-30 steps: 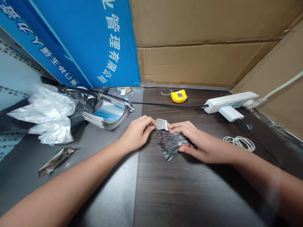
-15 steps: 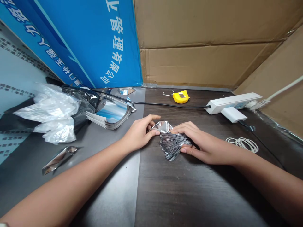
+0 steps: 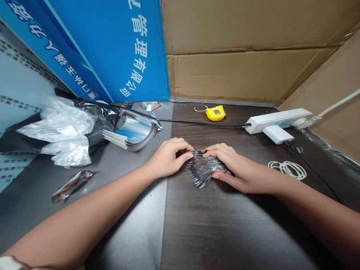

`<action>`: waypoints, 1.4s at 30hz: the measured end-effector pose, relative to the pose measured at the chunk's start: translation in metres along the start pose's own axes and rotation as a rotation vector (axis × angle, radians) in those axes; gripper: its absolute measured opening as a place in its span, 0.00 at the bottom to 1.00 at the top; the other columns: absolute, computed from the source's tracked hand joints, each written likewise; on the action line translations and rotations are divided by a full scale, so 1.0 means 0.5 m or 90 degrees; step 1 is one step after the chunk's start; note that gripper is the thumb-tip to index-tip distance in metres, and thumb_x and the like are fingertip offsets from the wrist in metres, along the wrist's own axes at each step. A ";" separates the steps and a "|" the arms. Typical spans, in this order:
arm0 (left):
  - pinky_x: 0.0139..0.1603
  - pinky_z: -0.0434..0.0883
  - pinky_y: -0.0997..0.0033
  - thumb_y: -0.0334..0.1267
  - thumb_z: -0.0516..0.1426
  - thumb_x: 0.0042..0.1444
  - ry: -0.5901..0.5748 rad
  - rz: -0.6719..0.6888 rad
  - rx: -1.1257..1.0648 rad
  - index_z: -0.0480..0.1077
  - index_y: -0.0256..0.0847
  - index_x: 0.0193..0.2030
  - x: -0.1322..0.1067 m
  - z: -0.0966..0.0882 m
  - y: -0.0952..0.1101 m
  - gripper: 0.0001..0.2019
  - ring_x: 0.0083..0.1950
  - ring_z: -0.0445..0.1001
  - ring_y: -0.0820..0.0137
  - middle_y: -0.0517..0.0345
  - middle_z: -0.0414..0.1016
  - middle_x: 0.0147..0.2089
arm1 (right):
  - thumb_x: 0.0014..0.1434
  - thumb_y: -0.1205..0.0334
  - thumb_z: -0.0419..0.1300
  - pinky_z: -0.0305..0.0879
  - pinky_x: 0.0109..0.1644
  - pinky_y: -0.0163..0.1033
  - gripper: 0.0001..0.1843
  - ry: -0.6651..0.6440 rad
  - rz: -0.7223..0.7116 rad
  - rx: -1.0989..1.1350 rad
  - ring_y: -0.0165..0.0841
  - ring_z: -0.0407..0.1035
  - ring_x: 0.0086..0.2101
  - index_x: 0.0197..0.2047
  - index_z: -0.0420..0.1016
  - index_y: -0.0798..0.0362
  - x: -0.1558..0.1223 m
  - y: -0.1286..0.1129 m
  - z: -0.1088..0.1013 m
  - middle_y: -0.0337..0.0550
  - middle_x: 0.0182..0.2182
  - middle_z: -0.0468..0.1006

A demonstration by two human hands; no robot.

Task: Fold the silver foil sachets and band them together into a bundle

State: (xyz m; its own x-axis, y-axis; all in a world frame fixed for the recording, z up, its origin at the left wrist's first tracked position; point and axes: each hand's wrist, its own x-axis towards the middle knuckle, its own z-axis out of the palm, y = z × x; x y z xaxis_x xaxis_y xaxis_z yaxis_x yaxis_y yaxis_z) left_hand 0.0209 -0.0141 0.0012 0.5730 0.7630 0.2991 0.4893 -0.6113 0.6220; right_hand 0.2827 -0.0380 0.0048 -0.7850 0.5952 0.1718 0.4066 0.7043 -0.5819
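Note:
Pleated silver foil (image 3: pixel 205 169), folded into many thin layers that fan toward me, lies on the dark wooden table. My right hand (image 3: pixel 229 165) grips its right side, fingers over the far edge and thumb on the near side. At the far left end, my left hand (image 3: pixel 174 155) pinches the foil's edge between thumb and fingers. Between the two hands a narrow shiny strip (image 3: pixel 199 152) of the foil shows at the top. The fingertips partly hide the foil's ends.
A curved stack of blue-and-silver sheets (image 3: pixel 135 131), crumpled clear plastic (image 3: pixel 59 127) and a folded foil piece (image 3: pixel 71 186) lie left. A yellow tape measure (image 3: pixel 216 113), white power strip (image 3: pixel 278 120) and coiled white cable (image 3: pixel 287 170) lie behind and right. A black cord (image 3: pixel 197 122) crosses behind my hands.
The foil flap standing up between my hands has been folded down into a thin strip. My left fingers have closed in on its edge; my right hand keeps its grip.

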 end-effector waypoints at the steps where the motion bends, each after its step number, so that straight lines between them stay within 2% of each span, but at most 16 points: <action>1: 0.42 0.68 0.69 0.33 0.60 0.63 -0.001 0.006 -0.002 0.77 0.38 0.39 0.000 0.000 0.000 0.04 0.38 0.74 0.70 0.58 0.79 0.36 | 0.71 0.58 0.54 0.67 0.60 0.61 0.19 0.004 -0.004 0.003 0.48 0.66 0.58 0.62 0.62 0.51 0.000 0.000 0.000 0.58 0.58 0.71; 8: 0.43 0.71 0.69 0.30 0.59 0.60 0.000 0.011 0.006 0.76 0.40 0.43 -0.004 -0.004 0.004 0.06 0.38 0.75 0.71 0.60 0.80 0.37 | 0.71 0.59 0.53 0.67 0.61 0.58 0.20 0.009 -0.020 0.003 0.46 0.65 0.59 0.64 0.60 0.51 -0.002 0.000 -0.001 0.57 0.59 0.70; 13: 0.40 0.73 0.74 0.29 0.60 0.60 0.006 0.004 -0.052 0.74 0.39 0.43 -0.006 -0.001 0.000 0.06 0.37 0.77 0.74 0.59 0.81 0.39 | 0.73 0.58 0.51 0.68 0.59 0.63 0.28 0.003 0.004 -0.050 0.50 0.66 0.58 0.72 0.48 0.50 -0.003 -0.004 0.001 0.60 0.60 0.69; 15: 0.42 0.73 0.74 0.29 0.61 0.61 0.002 0.008 -0.050 0.75 0.39 0.41 -0.007 -0.001 -0.002 0.04 0.38 0.78 0.73 0.59 0.81 0.39 | 0.72 0.58 0.50 0.68 0.58 0.64 0.29 -0.001 0.013 -0.061 0.51 0.65 0.58 0.72 0.47 0.52 -0.002 -0.005 0.003 0.61 0.60 0.68; 19: 0.45 0.73 0.71 0.29 0.61 0.62 -0.014 0.018 -0.012 0.77 0.41 0.40 -0.006 -0.002 -0.002 0.04 0.40 0.79 0.71 0.60 0.82 0.38 | 0.72 0.59 0.51 0.69 0.57 0.62 0.23 -0.005 0.007 -0.028 0.49 0.66 0.55 0.67 0.55 0.52 0.001 -0.005 0.006 0.59 0.56 0.70; 21: 0.46 0.73 0.71 0.29 0.60 0.63 -0.026 0.016 -0.012 0.78 0.42 0.41 -0.006 -0.002 0.000 0.06 0.41 0.80 0.71 0.60 0.83 0.38 | 0.71 0.59 0.52 0.69 0.56 0.61 0.23 0.001 0.010 -0.019 0.50 0.66 0.55 0.67 0.57 0.52 0.004 -0.005 0.007 0.59 0.55 0.70; 25: 0.47 0.75 0.70 0.30 0.59 0.63 -0.025 0.001 -0.019 0.78 0.42 0.42 -0.005 0.002 0.005 0.06 0.42 0.81 0.70 0.59 0.84 0.40 | 0.71 0.58 0.52 0.69 0.55 0.63 0.29 -0.003 0.031 -0.031 0.51 0.66 0.53 0.72 0.54 0.52 0.010 -0.006 0.009 0.59 0.54 0.70; 29: 0.49 0.75 0.71 0.30 0.60 0.63 -0.011 -0.013 -0.064 0.77 0.40 0.43 -0.006 0.003 0.012 0.05 0.43 0.81 0.71 0.58 0.84 0.43 | 0.71 0.58 0.52 0.68 0.56 0.63 0.29 -0.009 0.020 -0.031 0.50 0.65 0.52 0.72 0.52 0.50 0.012 -0.003 0.013 0.58 0.55 0.69; 33: 0.47 0.74 0.72 0.29 0.59 0.64 -0.027 -0.006 -0.055 0.77 0.41 0.41 -0.006 0.002 0.014 0.06 0.42 0.81 0.71 0.58 0.83 0.41 | 0.72 0.58 0.51 0.67 0.57 0.64 0.29 -0.009 0.016 -0.026 0.50 0.63 0.54 0.72 0.51 0.50 0.011 0.000 0.016 0.58 0.55 0.68; 40: 0.49 0.73 0.71 0.32 0.56 0.67 -0.073 0.054 0.007 0.78 0.41 0.45 -0.007 -0.010 0.016 0.08 0.43 0.79 0.71 0.58 0.83 0.42 | 0.70 0.64 0.53 0.68 0.54 0.60 0.18 -0.011 0.025 -0.005 0.47 0.65 0.49 0.62 0.64 0.50 0.018 -0.009 0.011 0.54 0.49 0.72; 42: 0.50 0.73 0.69 0.33 0.54 0.68 -0.059 0.060 0.067 0.77 0.40 0.46 -0.004 -0.017 0.019 0.09 0.45 0.79 0.69 0.56 0.82 0.43 | 0.70 0.65 0.53 0.68 0.54 0.59 0.16 -0.002 0.021 -0.006 0.47 0.65 0.48 0.59 0.66 0.51 0.019 -0.010 0.010 0.53 0.48 0.72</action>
State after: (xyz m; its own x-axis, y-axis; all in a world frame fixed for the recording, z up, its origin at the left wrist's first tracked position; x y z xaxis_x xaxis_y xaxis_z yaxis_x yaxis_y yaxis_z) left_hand 0.0188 -0.0197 0.0127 0.6754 0.6819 0.2809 0.4940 -0.7011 0.5142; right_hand 0.2709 -0.0380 0.0052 -0.7720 0.6176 0.1503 0.4375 0.6878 -0.5792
